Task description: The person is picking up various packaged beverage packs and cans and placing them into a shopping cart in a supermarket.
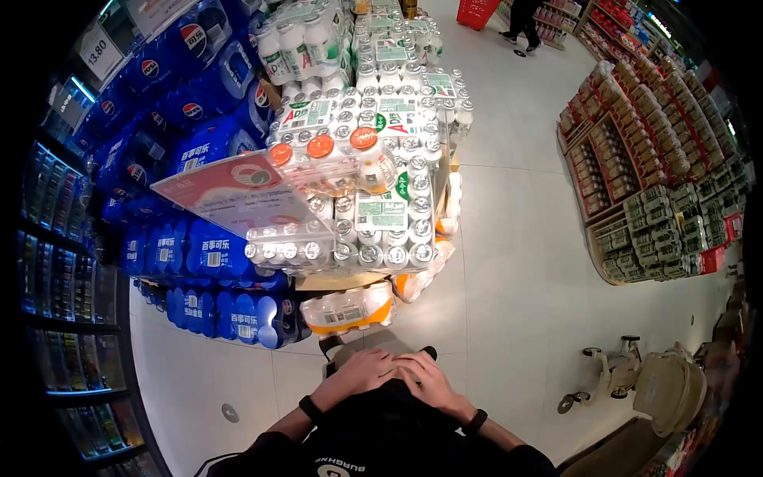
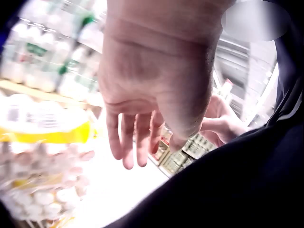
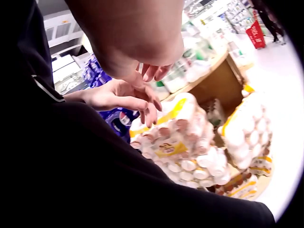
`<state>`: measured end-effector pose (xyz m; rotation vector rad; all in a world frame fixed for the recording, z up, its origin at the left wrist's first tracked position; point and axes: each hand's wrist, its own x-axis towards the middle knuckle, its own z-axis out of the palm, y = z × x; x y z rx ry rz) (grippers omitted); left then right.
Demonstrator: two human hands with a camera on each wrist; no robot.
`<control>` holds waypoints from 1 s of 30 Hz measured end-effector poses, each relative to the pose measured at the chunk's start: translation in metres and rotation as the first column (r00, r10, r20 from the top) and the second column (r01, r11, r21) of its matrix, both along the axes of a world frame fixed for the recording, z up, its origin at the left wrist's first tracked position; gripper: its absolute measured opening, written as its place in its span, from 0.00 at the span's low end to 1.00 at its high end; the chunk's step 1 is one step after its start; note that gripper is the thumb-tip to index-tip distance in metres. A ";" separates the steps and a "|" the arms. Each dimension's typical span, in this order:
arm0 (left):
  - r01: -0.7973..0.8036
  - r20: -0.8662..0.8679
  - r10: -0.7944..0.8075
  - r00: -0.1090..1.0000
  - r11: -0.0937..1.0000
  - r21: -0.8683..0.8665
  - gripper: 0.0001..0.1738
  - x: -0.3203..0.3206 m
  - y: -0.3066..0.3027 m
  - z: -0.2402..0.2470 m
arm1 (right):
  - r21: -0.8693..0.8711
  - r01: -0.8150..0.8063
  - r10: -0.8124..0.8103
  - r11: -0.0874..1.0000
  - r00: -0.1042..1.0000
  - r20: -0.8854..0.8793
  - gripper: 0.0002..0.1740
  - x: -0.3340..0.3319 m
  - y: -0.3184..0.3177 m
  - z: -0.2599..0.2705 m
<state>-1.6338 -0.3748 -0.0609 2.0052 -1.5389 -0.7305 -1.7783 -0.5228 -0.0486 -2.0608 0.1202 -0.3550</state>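
Observation:
Both hands come together in front of the waist, over a black top. In the head view the left hand [image 1: 362, 375] reaches in from the left and its fingertips lie beside the right hand [image 1: 431, 383]. Seen from the left wrist, the left hand [image 2: 147, 85] has its fingers hanging loosely straight, with nothing between them. From the right wrist, the right hand [image 3: 137, 47] has relaxed fingers close over the left one. Each wrist wears a dark band. Just beyond the hands lies a wrapped pack of white bottles with an orange-yellow band [image 1: 350, 308].
A stacked display of white bottle packs [image 1: 381, 211] stands ahead, with a tilted sign [image 1: 238, 191] on it. Blue cola packs [image 1: 191, 242] rise at the left. Rightward are a shelf stand [image 1: 636, 159] and a wheeled beige stroller-like item [image 1: 664, 385]. A person [image 1: 522, 20] is far off.

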 end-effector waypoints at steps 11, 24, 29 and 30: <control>-0.024 -0.108 0.014 0.994 0.995 -0.099 0.20 -0.021 -0.295 -0.029 | -0.006 0.241 -0.240 0.970 0.964 -0.112 0.11 -0.032 -0.260 -0.022; -0.488 -0.103 0.482 0.870 0.872 -0.042 0.24 0.154 -0.576 0.002 | -0.103 -0.034 0.022 0.994 0.993 -0.116 0.12 0.151 -0.611 -0.014; -0.704 -0.127 0.693 0.710 0.702 -0.103 0.21 0.218 -0.639 0.037 | -0.037 -0.141 0.136 0.989 0.984 -0.112 0.12 0.235 -0.725 -0.019; -0.749 -0.119 0.740 0.662 0.656 -0.089 0.21 0.231 -0.651 0.044 | -0.025 -0.177 0.172 0.984 0.977 -0.122 0.12 0.249 -0.749 -0.024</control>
